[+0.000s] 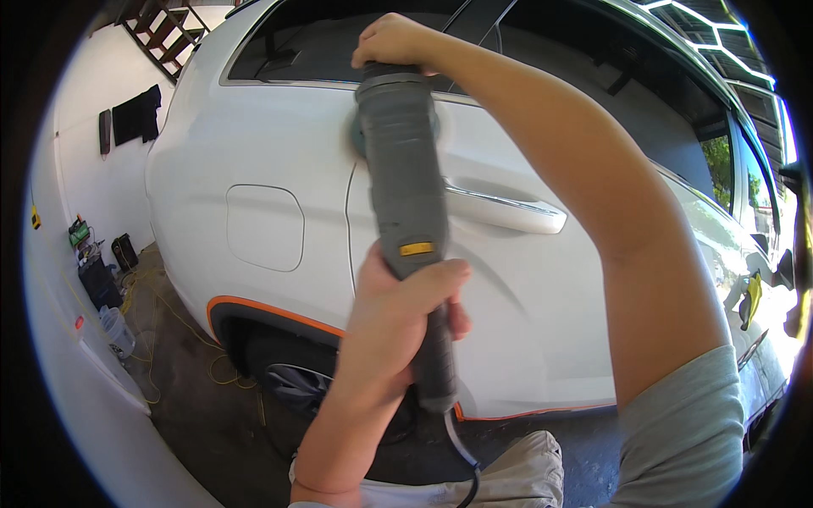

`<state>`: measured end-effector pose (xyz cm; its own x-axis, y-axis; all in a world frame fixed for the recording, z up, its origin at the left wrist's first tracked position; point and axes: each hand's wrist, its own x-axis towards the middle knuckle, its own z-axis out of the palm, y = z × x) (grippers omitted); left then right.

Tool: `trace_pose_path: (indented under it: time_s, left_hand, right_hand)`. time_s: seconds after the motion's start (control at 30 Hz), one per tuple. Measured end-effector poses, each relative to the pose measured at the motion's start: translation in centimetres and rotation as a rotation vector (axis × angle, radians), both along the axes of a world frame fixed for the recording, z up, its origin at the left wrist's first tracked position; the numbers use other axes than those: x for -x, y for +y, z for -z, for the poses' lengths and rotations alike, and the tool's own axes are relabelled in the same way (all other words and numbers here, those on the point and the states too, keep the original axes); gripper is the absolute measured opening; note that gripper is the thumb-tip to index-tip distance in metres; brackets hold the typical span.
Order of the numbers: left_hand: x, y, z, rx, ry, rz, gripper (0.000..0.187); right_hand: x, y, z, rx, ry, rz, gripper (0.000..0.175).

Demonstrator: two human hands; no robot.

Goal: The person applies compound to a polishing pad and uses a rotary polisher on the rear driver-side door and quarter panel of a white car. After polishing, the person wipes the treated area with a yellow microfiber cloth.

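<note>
A grey corded car polisher (pixel 406 165) stands across the middle of the view. My left hand (pixel 406 305) wraps around its rear handle, thumb over the top. My right hand (pixel 394 41) grips the polisher's head end, just below the dark side window (pixel 305 38). Behind the head, the blurred edge of a round pad (pixel 357 136) shows against the white rear door panel (pixel 495 286); most of the pad is hidden by the tool. To the right of the tool is the door handle (pixel 508 213), and the fuel flap (pixel 265 227) lies to its left.
Orange masking tape (pixel 273 309) edges the wheel arch above the rear wheel (pixel 295 381). The polisher's cord (pixel 467 451) hangs past my knee (pixel 527 467). Yellow cords (pixel 222 374) trail over the floor at left, near a clear bucket (pixel 117 330) and a black case (pixel 100 282).
</note>
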<state>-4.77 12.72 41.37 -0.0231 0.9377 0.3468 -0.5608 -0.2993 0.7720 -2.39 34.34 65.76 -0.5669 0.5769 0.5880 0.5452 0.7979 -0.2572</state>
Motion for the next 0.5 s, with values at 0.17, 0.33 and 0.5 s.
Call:
trace_pose_path:
  time_s: [0.17,0.33,0.5]
  left_hand:
    - [2.0,-2.5,-1.0,0.053,0.007,0.021,0.031]
    - [0.4,-4.8,-2.4,0.099,0.072,0.151,0.033]
    - [-4.3,-6.0,-2.8,0.088,0.133,0.164,0.018]
  right_hand:
    - [1.6,-0.4,0.6,0.191,0.057,-0.013,0.021]
    - [-3.8,-1.1,0.6,0.256,0.100,0.069,0.021]
    - [-10.6,-2.2,1.1,0.194,0.112,0.130,0.020]
